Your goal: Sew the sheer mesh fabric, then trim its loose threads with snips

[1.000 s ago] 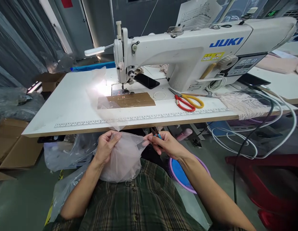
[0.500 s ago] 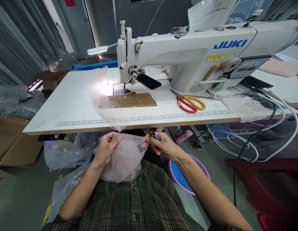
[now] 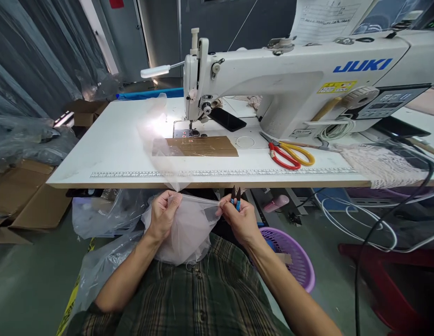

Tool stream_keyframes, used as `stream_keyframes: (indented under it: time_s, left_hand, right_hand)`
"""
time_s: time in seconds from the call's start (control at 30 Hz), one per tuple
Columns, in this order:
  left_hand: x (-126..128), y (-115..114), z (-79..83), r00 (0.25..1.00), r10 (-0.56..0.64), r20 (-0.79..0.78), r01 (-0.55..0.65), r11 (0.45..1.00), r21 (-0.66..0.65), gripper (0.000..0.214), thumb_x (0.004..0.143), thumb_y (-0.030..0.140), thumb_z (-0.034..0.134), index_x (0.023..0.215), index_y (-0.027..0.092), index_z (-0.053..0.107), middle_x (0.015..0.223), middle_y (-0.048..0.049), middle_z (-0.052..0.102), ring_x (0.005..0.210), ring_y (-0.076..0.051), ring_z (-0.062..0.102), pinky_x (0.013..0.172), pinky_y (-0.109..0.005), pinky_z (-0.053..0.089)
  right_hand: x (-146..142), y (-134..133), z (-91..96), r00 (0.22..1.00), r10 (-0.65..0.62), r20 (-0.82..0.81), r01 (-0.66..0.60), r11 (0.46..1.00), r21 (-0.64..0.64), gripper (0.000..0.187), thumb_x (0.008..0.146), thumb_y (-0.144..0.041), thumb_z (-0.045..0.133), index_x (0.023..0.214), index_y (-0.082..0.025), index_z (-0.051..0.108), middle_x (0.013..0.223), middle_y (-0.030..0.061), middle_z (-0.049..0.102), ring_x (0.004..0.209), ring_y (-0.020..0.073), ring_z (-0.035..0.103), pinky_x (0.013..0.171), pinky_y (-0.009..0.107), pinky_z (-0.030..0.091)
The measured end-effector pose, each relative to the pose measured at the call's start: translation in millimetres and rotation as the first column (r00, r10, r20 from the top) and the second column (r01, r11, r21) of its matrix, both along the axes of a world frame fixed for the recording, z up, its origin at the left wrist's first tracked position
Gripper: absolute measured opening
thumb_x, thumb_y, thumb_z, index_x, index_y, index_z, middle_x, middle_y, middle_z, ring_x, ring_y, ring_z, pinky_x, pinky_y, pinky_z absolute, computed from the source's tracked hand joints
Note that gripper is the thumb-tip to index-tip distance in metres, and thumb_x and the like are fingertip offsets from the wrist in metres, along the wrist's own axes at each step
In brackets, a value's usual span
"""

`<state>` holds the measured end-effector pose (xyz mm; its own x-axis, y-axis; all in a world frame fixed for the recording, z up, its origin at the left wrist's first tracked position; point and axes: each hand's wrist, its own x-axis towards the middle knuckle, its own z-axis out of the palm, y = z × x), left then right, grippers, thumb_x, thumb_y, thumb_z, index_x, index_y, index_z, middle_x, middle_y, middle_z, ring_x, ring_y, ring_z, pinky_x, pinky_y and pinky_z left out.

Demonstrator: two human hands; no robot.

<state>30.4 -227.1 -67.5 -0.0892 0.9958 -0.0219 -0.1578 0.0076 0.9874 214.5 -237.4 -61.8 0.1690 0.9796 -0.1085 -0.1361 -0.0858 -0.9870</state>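
Below the front edge of the sewing table (image 3: 108, 154), both my hands hold a piece of sheer pale pink fabric (image 3: 185, 233) over my lap. My left hand (image 3: 164, 212) pinches the fabric's top edge on the left. My right hand (image 3: 238, 217) pinches the same edge on the right and also grips small thread snips (image 3: 235, 196) with blue handles, their blades pointing up. The edge is stretched taut between the two hands. More sheer fabric (image 3: 157, 135) trails from the table down to my left hand.
A white JUKI sewing machine (image 3: 290, 79) stands on the table with a brown guide sheet (image 3: 203, 146) at its needle. Red-and-yellow scissors (image 3: 290, 154), a black phone (image 3: 228, 119) and lace trim (image 3: 378, 163) lie to the right. A purple basket (image 3: 294, 261), cables, plastic bags and cardboard boxes sit on the floor.
The view has shifted left, so the scene sits further right in frame. My right hand has turned, and the snips now point straight up. Both hands keep their hold on the fabric edge.
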Motion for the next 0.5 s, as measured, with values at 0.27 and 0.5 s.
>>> stream_keyframes:
  time_s: [0.27,0.5]
  left_hand:
    - [-7.7,2.7,-0.6,0.992,-0.115,0.045,0.118,0.991,-0.066,0.037,0.066,0.048,0.077,0.075,0.014,0.067,0.062,0.0032,0.052,0.057,-0.007,0.040,0.054,-0.019,0.032]
    - [-22.7,-3.4,-2.4,0.988,-0.126,0.094,0.133,0.989,-0.072,0.027,0.065,0.038,0.081,0.079,0.016,0.073,0.075,-0.0004,0.066,0.068,-0.009,0.053,0.066,-0.019,0.042]
  right_hand:
    - [4.4,-0.6,-0.5,0.995,0.098,-0.002,-0.098,0.995,0.007,0.017,0.068,-0.035,0.060,0.062,-0.019,0.055,0.051,0.0011,0.064,0.032,0.0057,0.032,0.033,0.021,0.023]
    - [9.0,-0.8,2.8,0.987,0.153,0.040,-0.154,0.988,0.009,0.020,0.071,-0.037,0.059,0.064,-0.018,0.057,0.055,0.0021,0.066,0.032,0.0060,0.033,0.033,0.022,0.025]
